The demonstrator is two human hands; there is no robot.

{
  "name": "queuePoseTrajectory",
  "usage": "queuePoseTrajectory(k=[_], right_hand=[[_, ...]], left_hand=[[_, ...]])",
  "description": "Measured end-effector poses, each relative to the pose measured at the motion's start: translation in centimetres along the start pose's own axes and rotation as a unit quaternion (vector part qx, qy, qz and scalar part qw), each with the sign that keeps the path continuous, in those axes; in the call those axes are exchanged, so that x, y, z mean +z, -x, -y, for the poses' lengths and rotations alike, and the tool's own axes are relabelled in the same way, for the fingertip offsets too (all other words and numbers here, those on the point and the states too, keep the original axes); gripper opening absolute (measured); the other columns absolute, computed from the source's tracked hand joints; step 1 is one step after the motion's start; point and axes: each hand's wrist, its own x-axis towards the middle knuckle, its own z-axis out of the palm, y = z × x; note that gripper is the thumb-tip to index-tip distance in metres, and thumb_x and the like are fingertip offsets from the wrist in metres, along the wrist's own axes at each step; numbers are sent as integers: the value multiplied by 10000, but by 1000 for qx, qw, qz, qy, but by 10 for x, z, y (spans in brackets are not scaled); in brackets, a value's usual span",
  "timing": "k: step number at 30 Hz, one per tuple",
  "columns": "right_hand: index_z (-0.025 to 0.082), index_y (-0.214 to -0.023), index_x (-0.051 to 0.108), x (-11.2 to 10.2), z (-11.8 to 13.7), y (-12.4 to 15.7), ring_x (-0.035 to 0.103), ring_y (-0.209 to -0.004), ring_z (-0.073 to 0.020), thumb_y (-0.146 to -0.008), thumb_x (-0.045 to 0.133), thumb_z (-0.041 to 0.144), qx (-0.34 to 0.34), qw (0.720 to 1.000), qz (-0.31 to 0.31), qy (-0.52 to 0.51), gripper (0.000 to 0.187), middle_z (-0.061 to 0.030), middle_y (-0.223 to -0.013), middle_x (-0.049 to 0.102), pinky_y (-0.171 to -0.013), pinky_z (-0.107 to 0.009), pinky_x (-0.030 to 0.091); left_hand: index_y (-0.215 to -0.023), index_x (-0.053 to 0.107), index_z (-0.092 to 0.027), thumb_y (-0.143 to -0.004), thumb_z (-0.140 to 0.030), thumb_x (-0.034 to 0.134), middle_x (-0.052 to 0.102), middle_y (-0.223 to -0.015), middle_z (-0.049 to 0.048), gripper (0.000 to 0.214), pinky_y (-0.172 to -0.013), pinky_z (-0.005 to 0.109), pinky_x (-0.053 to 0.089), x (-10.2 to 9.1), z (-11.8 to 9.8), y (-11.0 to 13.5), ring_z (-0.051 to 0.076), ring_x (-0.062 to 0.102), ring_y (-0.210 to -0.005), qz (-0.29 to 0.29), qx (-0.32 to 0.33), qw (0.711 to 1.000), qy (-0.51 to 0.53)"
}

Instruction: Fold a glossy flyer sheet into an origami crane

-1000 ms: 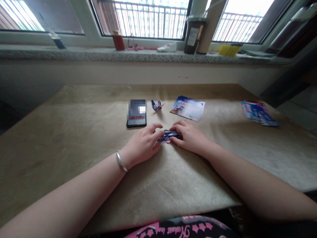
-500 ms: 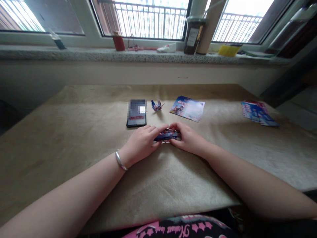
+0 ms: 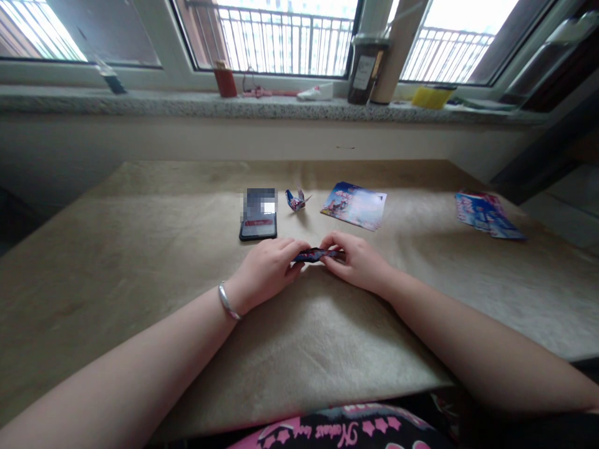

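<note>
A small folded piece of blue and red printed paper [image 3: 317, 254] lies low over the tan table mat [image 3: 140, 249], pinched from both ends. My left hand [image 3: 267, 273], with a silver bracelet at the wrist, grips its left end with closed fingers. My right hand [image 3: 358, 262] pinches its right end. Beyond them stands a finished little folded paper figure [image 3: 297, 199] in the same print.
A dark phone [image 3: 258, 215] lies just beyond my left hand. A printed sheet [image 3: 355, 204] lies beyond my right hand, and more printed sheets [image 3: 486, 214] lie at the far right. On the stone window sill [image 3: 140, 103] stand a red cup [image 3: 225, 81], a dark jar [image 3: 365, 68] and a yellow box [image 3: 433, 95].
The paper piece has been pressed narrower and flatter between my hands. Both hands have drawn slightly closer over it and shifted a little away from me.
</note>
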Motion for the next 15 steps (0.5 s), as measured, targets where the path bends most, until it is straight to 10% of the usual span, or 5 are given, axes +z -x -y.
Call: queuePoseTrajectory(k=[15], right_hand=[[204, -797, 587, 1, -3, -2, 588, -863, -163, -747, 571, 140, -73, 992, 19, 101, 83, -8, -898, 663, -721, -246, 402]], left_hand=[[-1066, 606, -199, -833, -188, 565, 615, -974, 49, 237, -785, 305, 463, 2, 3, 1, 186, 569, -893, 30, 9, 999, 18]])
